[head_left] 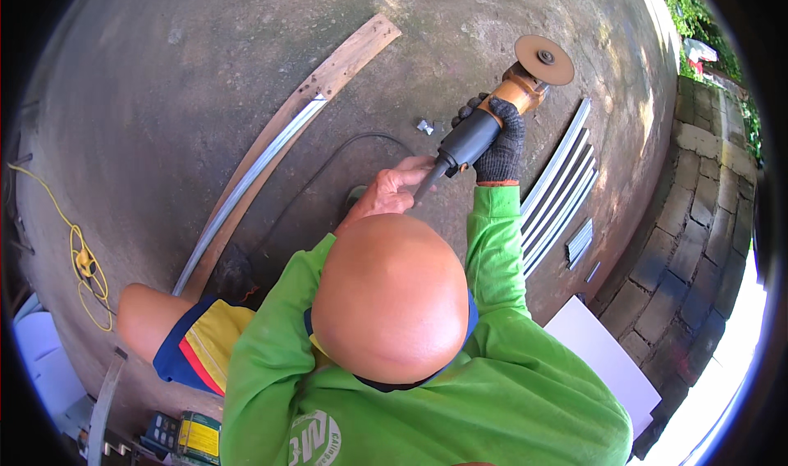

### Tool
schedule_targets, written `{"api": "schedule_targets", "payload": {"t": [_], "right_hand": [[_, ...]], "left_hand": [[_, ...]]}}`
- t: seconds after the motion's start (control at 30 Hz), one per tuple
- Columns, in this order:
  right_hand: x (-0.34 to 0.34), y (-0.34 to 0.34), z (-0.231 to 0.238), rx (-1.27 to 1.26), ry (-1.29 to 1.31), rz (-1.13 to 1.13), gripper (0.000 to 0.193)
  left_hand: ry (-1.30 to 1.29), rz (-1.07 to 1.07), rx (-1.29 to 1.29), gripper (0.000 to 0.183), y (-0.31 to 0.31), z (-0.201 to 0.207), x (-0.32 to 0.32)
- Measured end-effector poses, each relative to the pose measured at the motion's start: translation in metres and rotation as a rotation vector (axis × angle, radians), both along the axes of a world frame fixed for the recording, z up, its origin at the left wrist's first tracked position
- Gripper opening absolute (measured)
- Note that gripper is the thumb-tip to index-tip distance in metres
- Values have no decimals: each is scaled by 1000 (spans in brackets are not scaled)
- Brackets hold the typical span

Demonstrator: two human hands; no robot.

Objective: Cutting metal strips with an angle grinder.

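Note:
An angle grinder (470, 138) with a black body, an orange-brown head and a thin brown cutting disc (543, 59) is held up ahead of me, disc end pointing away to the upper right. My right hand (503, 142), in a dark knit glove, wraps round the grinder's body just behind its head. Bare, my left hand (384, 194) closes at the narrow rear end of the tool; its grip is partly hidden. To the left, a long metal strip (246, 187) lies along a wooden plank (353, 56) on the ground.
Several metal channels (558, 189) lie on the concrete ground at right, beside short cut pieces (579, 244). A block wall (669, 253) borders the right side, near a white board (603, 359). A dark cord (328, 161) crosses the ground; a yellow cord (82, 261) coils at far left.

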State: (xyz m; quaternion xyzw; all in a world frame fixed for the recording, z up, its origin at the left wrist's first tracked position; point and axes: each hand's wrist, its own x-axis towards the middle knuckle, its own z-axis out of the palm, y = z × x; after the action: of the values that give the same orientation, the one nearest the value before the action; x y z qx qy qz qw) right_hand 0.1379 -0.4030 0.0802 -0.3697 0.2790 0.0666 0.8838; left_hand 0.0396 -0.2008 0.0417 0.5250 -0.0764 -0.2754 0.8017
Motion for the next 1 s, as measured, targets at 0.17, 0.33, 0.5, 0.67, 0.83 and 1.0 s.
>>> {"api": "schedule_targets", "payload": {"t": [0.17,0.33,0.5,0.67,0.83,1.0], "right_hand": [[-52,-28,-23,61,-25,-54,41],[-113,-39,-59,167,11,-68,50],[-160,-69,-93,149,-15,-170,48],[-78,24,-106,348,-168,-23,45],[-38,53,-93,284,-156,65,44],[-27,51,-81,129,-61,89,43]], "left_hand": [[115,-211,72,51,17,-5,-7],[183,303,405,30,76,68,19],[-284,627,272,41,78,194,39],[-936,674,145,42,72,289,41],[-1174,606,382,38,45,339,49],[-1241,524,389,29,19,357,60]]}}
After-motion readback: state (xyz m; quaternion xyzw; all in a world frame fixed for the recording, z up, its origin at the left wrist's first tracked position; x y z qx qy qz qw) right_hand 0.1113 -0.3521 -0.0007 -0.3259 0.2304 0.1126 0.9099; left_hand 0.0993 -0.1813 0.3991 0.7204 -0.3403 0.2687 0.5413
